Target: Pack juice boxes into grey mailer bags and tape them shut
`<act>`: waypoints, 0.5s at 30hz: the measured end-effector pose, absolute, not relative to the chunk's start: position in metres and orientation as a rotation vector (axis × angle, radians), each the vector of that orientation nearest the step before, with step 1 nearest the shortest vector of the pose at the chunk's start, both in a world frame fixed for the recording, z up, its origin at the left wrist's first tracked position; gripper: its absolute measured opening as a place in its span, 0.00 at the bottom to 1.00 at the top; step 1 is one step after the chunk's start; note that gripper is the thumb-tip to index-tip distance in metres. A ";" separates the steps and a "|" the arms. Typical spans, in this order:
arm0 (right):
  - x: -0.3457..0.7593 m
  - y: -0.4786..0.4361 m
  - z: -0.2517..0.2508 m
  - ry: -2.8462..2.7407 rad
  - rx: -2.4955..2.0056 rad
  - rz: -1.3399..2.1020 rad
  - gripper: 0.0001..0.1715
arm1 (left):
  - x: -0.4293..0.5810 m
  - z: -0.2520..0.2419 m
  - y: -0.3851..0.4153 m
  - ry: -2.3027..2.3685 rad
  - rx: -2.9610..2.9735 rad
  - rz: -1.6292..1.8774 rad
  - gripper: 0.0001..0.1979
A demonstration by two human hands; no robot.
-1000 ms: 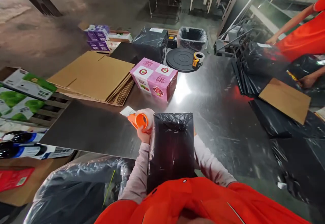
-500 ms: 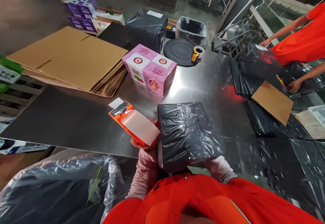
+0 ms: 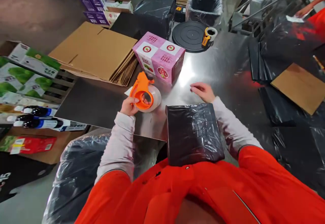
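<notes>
My left hand [image 3: 129,105] grips an orange tape dispenser [image 3: 142,92] with a clear tape roll, resting it on the steel table [image 3: 218,71]. A parcel wrapped in black plastic [image 3: 193,132] lies at the table's near edge against my orange jacket, with neither hand on it. My right hand [image 3: 201,91] is stretched out just beyond the parcel, fingers loosely extended and holding nothing, close to a pink printed box [image 3: 159,56].
Flattened cardboard boxes [image 3: 95,53] are stacked at the left. A black turntable [image 3: 190,36] with a second tape roll [image 3: 208,35] sits at the back. Black bags [image 3: 269,65] and a cardboard sheet [image 3: 301,87] lie right. A bagged bin [image 3: 76,173] stands below left.
The wrapped parcel was set down at the table's edge. My right hand let go of it and reached forward. My left hand swung the tape dispenser down onto the table.
</notes>
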State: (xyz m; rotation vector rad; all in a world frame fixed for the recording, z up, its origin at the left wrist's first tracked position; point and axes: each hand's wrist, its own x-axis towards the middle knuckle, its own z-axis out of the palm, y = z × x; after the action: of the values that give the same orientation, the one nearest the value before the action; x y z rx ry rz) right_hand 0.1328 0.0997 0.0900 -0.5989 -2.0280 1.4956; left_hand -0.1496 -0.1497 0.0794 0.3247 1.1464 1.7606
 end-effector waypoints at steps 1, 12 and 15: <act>0.114 0.106 0.095 -2.077 -0.541 1.476 0.34 | -0.158 0.083 -0.140 1.133 0.342 1.676 0.28; 0.027 0.125 0.093 -2.298 -0.282 1.295 0.18 | -0.152 0.086 -0.090 1.050 0.466 1.348 0.25; 0.038 0.120 0.084 -2.222 -0.364 1.312 0.16 | -0.148 0.088 -0.084 1.070 0.411 1.339 0.28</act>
State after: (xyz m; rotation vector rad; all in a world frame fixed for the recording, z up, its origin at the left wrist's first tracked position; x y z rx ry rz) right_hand 0.0379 0.1203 0.0839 -0.3644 -2.2225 1.3117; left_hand -0.1482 -0.0836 0.0875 0.4114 1.0697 1.3387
